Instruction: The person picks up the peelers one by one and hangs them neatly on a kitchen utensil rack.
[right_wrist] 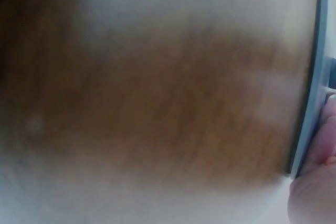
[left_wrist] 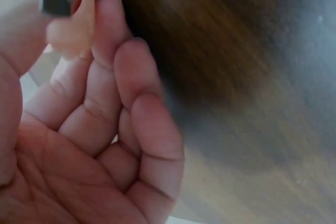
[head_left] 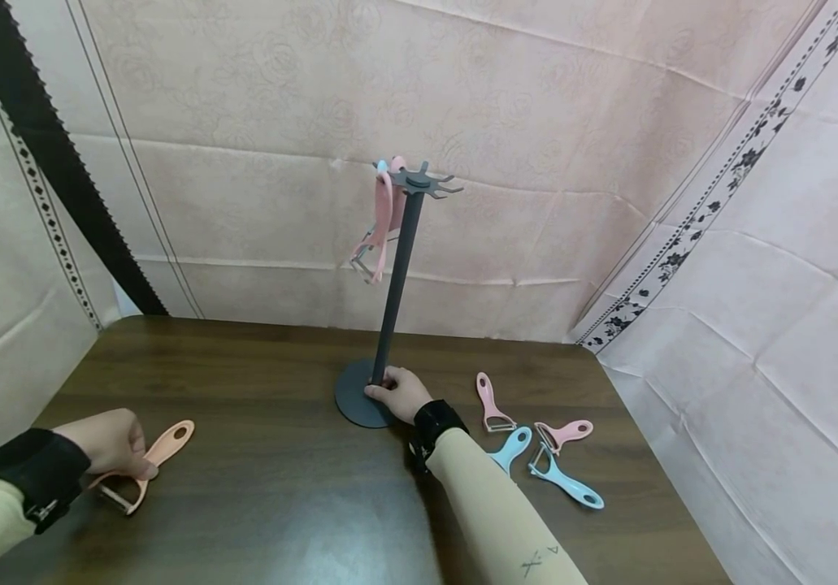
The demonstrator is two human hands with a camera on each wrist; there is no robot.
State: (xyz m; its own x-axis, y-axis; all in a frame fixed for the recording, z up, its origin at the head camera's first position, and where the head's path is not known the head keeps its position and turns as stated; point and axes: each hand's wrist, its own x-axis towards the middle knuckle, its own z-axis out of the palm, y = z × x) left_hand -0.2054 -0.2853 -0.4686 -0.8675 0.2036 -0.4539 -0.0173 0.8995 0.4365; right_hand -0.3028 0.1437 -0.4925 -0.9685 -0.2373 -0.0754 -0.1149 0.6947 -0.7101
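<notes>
At the left, my left hand [head_left: 113, 443] pinches a peach-coloured peeler [head_left: 172, 440] near its head, the handle pointing away to the right. In the left wrist view, thumb and index finger hold the peeler [left_wrist: 71, 38], while the other fingers curl in. My right hand [head_left: 405, 395] grips the foot of a dark grey stand [head_left: 402, 268], thumb and fingers about the pole just above its round base [head_left: 355, 398]. Pink peelers [head_left: 384, 207] hang from a hook on the left of the stand's top. The right wrist view shows the base's edge [right_wrist: 310, 87] beside the fingers.
Right of the stand lie two pink peelers [head_left: 487, 394] [head_left: 572, 431] and two light blue ones [head_left: 517, 443] [head_left: 575, 490], close together on the wooden table [head_left: 265, 487]. Behind the table hangs a pale patterned cloth [head_left: 243, 203], with more cloth at both sides.
</notes>
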